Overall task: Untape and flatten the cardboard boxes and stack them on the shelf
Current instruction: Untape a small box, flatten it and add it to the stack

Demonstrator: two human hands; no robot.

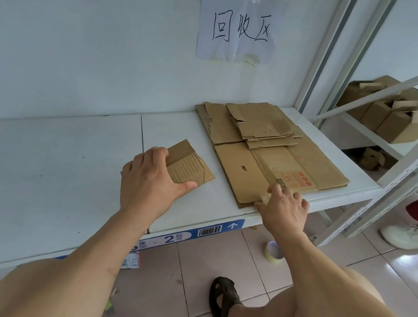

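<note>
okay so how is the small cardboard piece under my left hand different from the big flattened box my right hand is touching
The small cardboard piece is far smaller than the big flattened box. The small piece is plain; the big box has red print. The small piece lies alone; the big box carries other flattened boxes. Both are brown and flat on the shelf.

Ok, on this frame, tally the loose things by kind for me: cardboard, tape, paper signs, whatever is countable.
Small flattened cardboard piece under the left hand: 1
Stack of flattened boxes, touched by the right hand: 1 stack, sheets uncountable
Unflattened boxes on the far shelf: about 4, partly hidden
Tape roll on the floor: 1
Paper sign on the wall: 1
Total: about 8
</note>
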